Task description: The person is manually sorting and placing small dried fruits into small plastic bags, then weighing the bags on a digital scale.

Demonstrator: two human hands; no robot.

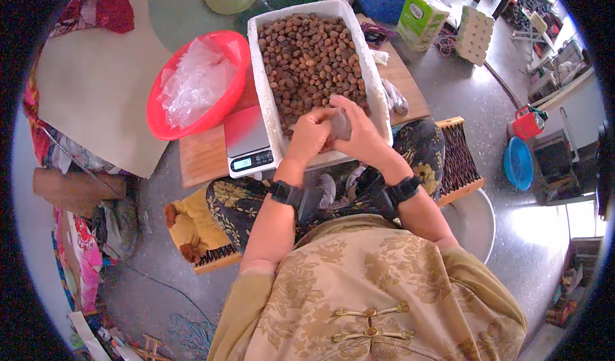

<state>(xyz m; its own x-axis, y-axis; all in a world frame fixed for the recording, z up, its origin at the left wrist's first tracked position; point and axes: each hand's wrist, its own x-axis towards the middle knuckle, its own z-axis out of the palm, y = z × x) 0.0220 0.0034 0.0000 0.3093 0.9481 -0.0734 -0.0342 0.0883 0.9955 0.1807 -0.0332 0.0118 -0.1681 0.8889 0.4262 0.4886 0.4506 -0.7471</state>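
Two hands meet over the near end of the white foam tray point(269, 105) heaped with small brown nuts point(307, 53): the left hand point(311, 137) and the right hand point(359, 133) both close around a small, thin, greyish bag point(341, 125). It looks light, limp and slippery, best pinched at its mouth. The tray rests on the wooden board point(205, 159), beside a small scale point(248, 144) at the board's near edge.

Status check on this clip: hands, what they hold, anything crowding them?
Left hand and right hand together on small grey bag, over white tub of brown nuts. Scale beside tub.
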